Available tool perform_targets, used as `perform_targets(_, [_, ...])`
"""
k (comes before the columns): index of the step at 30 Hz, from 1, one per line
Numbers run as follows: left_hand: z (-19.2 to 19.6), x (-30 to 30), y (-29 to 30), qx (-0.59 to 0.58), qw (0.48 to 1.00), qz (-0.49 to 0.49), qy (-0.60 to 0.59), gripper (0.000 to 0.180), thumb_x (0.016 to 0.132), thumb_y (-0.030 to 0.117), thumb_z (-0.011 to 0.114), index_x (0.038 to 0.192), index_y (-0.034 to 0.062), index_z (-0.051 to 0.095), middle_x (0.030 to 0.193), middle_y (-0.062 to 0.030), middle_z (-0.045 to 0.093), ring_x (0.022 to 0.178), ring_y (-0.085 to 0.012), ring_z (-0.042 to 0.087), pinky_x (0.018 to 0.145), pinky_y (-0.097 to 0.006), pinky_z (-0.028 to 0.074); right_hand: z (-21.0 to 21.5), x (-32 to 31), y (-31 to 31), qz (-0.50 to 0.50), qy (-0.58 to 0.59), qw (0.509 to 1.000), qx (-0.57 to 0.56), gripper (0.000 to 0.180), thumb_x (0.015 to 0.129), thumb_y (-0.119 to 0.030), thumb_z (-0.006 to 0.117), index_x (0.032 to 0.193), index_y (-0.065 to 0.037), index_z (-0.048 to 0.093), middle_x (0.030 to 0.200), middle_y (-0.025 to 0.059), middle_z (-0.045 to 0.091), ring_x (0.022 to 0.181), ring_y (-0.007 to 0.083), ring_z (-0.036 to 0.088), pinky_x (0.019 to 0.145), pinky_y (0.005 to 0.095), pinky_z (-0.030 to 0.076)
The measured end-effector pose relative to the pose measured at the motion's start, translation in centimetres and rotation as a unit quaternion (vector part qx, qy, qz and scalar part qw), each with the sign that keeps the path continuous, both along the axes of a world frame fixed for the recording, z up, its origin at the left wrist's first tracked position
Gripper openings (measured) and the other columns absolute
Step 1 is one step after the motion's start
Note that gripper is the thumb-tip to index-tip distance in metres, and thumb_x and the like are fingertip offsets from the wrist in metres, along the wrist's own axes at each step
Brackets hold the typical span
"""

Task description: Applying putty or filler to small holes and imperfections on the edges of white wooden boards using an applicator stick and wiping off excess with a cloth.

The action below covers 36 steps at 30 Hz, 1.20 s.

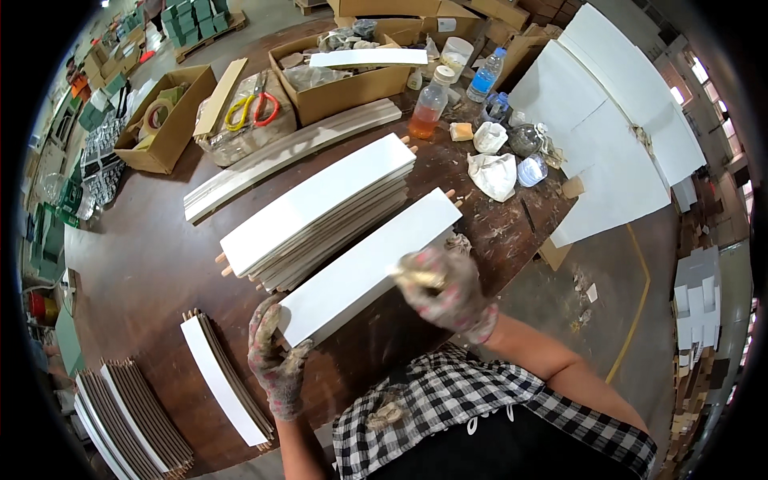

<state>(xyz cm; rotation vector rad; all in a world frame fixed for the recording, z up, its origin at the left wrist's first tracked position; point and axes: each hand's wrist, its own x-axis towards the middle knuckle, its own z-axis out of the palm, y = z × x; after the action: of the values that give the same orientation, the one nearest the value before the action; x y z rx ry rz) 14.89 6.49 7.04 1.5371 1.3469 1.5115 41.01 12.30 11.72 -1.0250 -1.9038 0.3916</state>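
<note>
A long white slat (372, 264) with wooden pegs at its ends lies slantwise before me, apparently on top of others. My left hand (278, 352), in a grey and pink patterned knit glove, grips its near left end, thumb by the front corner and fingers along the other side. Over the slat's right half, my right hand (442, 292) wears a matching glove. Its fingers are curled and smeared by motion. Something yellowish shows at them, too blurred to name. Just beyond lies a tall stack of similar white slats (320, 204) with pegs sticking out.
More slats (224, 384) lie at the left and in a row (132, 416) at the lower left. Behind are grey-white strips (292, 160), scissors (252, 110) and cardboard boxes (164, 120). Bottles (430, 104) and white crumpled bags (492, 176) stand right. Large white panels (592, 136) lean beyond the table (136, 264).
</note>
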Motion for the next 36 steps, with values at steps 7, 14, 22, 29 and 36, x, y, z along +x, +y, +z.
perform_targets(7, [-0.2,-0.6,-0.7,-0.041,0.999,0.015,-0.028,0.064,0.071,0.032,0.082,0.125,0.006,0.058,0.128,-0.0175,0.052,0.119,-0.0299,0.051,0.099,-0.042,0.044,0.2,7.1,2.3,-0.155,0.001,0.987,-0.046,0.015,0.078,-0.004,0.069,0.089,-0.006,0.059,0.083,0.0096,0.068,0.07,0.0236,0.068,0.063,0.0328,0.056])
perform_targets(14, [-0.4,-0.9,-1.1,-0.052,0.998,0.02,-0.019,0.064,0.07,0.035,0.082,0.123,0.0073,0.059,0.129,-0.0181,0.051,0.12,-0.0305,0.05,0.1,-0.043,0.042,0.9,8.3,3.4,-0.153,-0.037,0.987,-0.017,0.011,0.083,-0.006,0.065,0.088,-0.008,0.056,0.078,0.0073,0.066,0.063,0.0177,0.066,0.054,0.03,0.054])
perform_targets(22, [-0.2,-0.6,-1.2,-0.067,0.997,0.039,-0.008,0.065,0.07,0.04,0.081,0.122,0.0075,0.059,0.127,-0.0178,0.053,0.118,-0.0302,0.051,0.098,-0.042,0.043,3.4,7.7,9.5,-0.009,0.02,0.992,-0.124,0.013,0.087,-0.016,0.064,0.084,-0.006,0.056,0.069,0.005,0.063,0.054,0.0144,0.06,0.049,0.0289,0.048])
perform_targets(29, [0.0,-0.6,-1.3,-0.067,0.997,0.042,0.01,0.064,0.072,0.042,0.08,0.122,0.0081,0.059,0.126,-0.0184,0.053,0.115,-0.0302,0.052,0.094,-0.041,0.044,3.7,6.8,11.6,-0.022,-0.051,0.971,-0.231,0.021,0.083,-0.024,0.065,0.079,-0.006,0.055,0.065,0.011,0.061,0.06,0.0308,0.061,0.06,0.0402,0.047])
perform_targets(36, [-0.1,-0.5,-1.2,-0.067,0.998,0.021,-0.005,0.068,0.07,0.043,0.081,0.125,0.0085,0.059,0.13,-0.0157,0.052,0.12,-0.0285,0.05,0.099,-0.041,0.04,4.0,7.5,12.2,0.003,-0.05,0.964,-0.261,0.019,0.084,-0.021,0.063,0.077,-0.007,0.055,0.064,0.0084,0.061,0.058,0.0254,0.061,0.059,0.0364,0.048])
